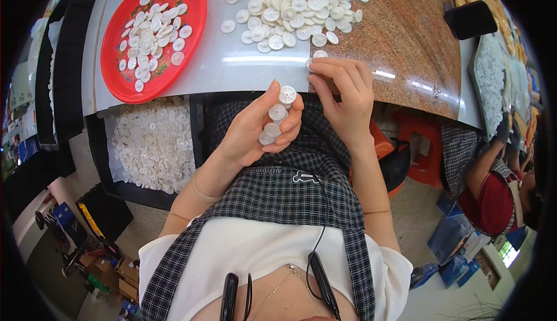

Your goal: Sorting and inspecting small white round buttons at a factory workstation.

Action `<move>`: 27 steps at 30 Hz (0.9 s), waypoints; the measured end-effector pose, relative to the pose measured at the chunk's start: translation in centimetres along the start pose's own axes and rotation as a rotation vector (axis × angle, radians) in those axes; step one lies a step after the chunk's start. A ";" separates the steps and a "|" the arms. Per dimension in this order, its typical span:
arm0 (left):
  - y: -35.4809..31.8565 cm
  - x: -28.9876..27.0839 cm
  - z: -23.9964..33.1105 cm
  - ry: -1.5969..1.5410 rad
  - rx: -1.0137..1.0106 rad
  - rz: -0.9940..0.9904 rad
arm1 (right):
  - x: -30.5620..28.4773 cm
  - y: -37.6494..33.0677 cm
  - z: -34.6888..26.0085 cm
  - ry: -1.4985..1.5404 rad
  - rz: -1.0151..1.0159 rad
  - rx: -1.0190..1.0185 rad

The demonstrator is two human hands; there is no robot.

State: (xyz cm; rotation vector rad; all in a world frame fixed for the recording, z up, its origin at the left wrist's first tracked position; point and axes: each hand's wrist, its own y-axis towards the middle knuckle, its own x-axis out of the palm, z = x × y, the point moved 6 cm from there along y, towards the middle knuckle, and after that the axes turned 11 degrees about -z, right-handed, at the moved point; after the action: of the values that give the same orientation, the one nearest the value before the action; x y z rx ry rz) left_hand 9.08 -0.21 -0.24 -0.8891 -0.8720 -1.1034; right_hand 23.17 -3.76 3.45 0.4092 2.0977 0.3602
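Observation:
My left hand (246,128) is closed around several small white round plastic wheels, lined up in a row across the curled fingers. The uppermost white wheel (287,94) shows spokes and a small hub. At the table's front edge, my right hand (353,97) has its thumb and fingers bent together on another white wheel (310,64), mostly covered by the fingertips. One loose wheel (319,54) lies just beyond those fingertips. A large heap of white wheels (290,10) spreads over the table ahead of both hands.
A red round tray (194,42) with more wheels stands at the left. Below the table edge, a black bin (101,147) holds many whitish pieces. A dark phone-like device (471,20) sits at the far right. Another person in a red top (490,196) works to the right.

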 end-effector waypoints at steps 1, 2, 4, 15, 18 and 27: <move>0.0 0.0 0.0 0.002 0.004 0.005 | 0.0 -0.1 0.1 0.001 0.000 -0.001; 0.0 0.0 0.0 0.003 0.005 0.006 | -0.1 -0.2 0.0 -0.012 0.000 -0.008; 0.0 0.0 0.1 0.014 0.014 0.017 | -0.2 -0.3 0.1 -0.028 0.003 -0.015; -0.1 0.7 1.7 0.358 0.200 0.067 | 0.0 -2.4 -0.3 -0.002 0.000 -0.119; 0.0 -0.1 1.7 0.294 0.197 0.039 | -0.2 -2.7 0.4 0.151 0.035 -0.047; 0.6 0.2 -0.1 0.308 -0.007 0.123 | -0.6 -1.6 -0.3 0.812 0.021 0.334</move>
State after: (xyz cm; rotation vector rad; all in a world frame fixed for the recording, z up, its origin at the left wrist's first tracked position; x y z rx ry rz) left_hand 9.75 -0.26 -0.19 -0.7433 -0.5526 -1.1003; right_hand 22.94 -5.46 3.42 0.5383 2.9685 0.1961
